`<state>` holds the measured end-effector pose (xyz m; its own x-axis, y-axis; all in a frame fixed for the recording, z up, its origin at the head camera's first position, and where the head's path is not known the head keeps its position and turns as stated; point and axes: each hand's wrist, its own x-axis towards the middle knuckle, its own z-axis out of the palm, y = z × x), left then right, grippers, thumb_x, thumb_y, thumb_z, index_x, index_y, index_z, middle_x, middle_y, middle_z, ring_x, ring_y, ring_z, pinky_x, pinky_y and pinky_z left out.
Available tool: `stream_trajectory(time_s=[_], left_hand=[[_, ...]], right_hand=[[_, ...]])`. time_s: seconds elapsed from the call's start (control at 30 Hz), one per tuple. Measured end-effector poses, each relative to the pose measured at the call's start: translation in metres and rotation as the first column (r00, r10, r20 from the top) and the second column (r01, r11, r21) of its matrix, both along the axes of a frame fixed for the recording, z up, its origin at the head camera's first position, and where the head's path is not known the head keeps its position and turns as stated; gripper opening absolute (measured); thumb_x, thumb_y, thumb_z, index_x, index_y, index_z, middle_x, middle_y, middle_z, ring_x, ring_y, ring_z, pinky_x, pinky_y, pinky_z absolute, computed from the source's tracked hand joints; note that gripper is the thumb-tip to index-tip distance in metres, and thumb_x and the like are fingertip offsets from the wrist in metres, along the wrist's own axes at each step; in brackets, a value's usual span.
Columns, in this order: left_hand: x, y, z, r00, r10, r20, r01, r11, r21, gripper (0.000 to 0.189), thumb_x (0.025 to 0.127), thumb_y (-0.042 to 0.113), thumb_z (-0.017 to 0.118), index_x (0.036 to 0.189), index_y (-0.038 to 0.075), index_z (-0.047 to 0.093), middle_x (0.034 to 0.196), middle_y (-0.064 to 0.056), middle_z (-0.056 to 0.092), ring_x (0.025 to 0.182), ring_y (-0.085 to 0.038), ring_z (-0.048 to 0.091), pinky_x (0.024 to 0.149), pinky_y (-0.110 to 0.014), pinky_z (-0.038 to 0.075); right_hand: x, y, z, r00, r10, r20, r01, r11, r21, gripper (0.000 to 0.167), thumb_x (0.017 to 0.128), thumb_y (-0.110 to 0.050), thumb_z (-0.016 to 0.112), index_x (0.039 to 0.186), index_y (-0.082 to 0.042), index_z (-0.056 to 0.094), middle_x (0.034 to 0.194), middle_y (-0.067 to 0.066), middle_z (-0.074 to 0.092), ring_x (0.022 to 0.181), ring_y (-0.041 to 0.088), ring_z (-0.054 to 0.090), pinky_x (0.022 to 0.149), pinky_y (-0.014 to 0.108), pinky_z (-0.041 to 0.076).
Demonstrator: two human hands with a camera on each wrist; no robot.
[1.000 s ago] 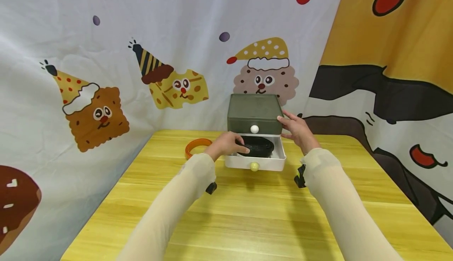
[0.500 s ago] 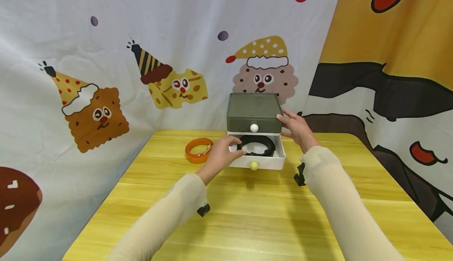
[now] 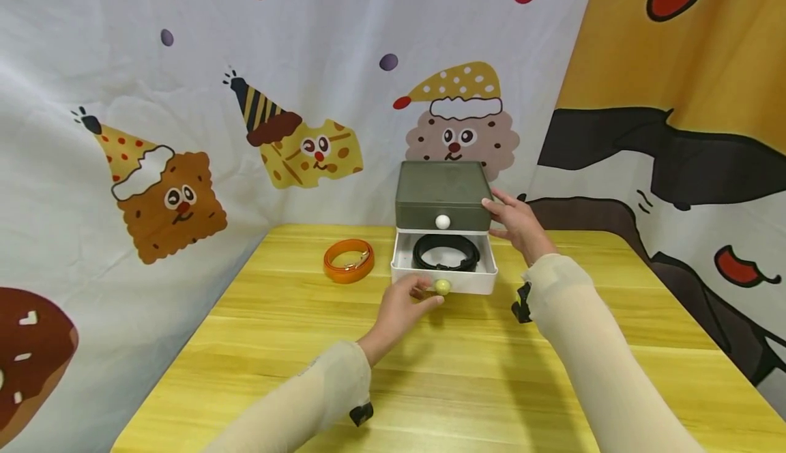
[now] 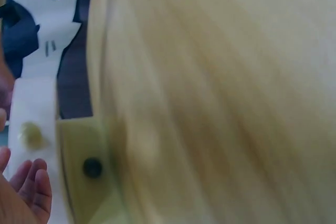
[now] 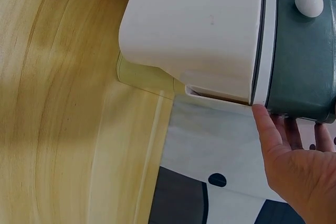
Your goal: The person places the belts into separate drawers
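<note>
A small chest of drawers has a dark green top drawer [image 3: 445,197] with a white knob. Below it, a white drawer [image 3: 399,277] is pulled out, with a coiled black belt [image 3: 471,254] inside. My left hand [image 3: 399,310] is at the white drawer's yellow knob [image 3: 443,287], thumb and fingers spread. In the left wrist view the fingertips sit a little apart from that knob. My right hand [image 3: 518,224] rests on the chest's right side, fingers extended against it in the right wrist view. A coiled orange belt [image 3: 334,272] with a metal buckle lies left of the chest.
A yellow-green lowest tier [image 4: 84,140] with a dark knob shows under the white drawer. The chest stands on a wood-grain table [image 3: 467,378], close to a printed cloth backdrop [image 3: 344,50].
My left hand has let go of the black belt, left it in the white drawer, and moved down and forward of it to the yellow knob. My right hand has stayed on the chest's side.
</note>
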<state>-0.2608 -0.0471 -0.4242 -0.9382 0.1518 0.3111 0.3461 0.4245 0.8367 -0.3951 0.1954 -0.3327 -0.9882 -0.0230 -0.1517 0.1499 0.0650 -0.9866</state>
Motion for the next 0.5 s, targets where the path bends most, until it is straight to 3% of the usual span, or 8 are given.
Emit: stream_trajectory(time_s=[0.17,0.5], left_hand=[[-0.003,0.014,-0.013,0.998,0.059,-0.027,-0.058,0.998,0.041,0.025,0.084,0.017,0.081,0.102,0.006,0.069,0.1,-0.006,0.069,0.089,-0.027,0.067,0.077,-0.03,0.053],[-0.018,0.031,-0.017,0.986,0.159,-0.042,-0.156,0.985,0.072,0.015,0.084,0.014,0.081,0.096,0.011,0.071,0.092,0.002,0.071,0.085,-0.01,0.067,0.073,-0.023,0.054]], right_hand=[[-0.002,0.002,-0.002,1.0,-0.003,0.006,0.003,1.0,0.0,0.065,0.102,-0.034,0.056,0.158,-0.028,0.025,0.164,0.007,0.019,0.145,0.029,0.029,0.111,0.051,0.034],[-0.004,0.002,-0.003,1.0,-0.002,0.003,0.002,1.0,-0.019,0.065,0.101,-0.034,0.058,0.158,-0.029,0.026,0.163,0.007,0.02,0.145,0.029,0.029,0.11,0.051,0.034]])
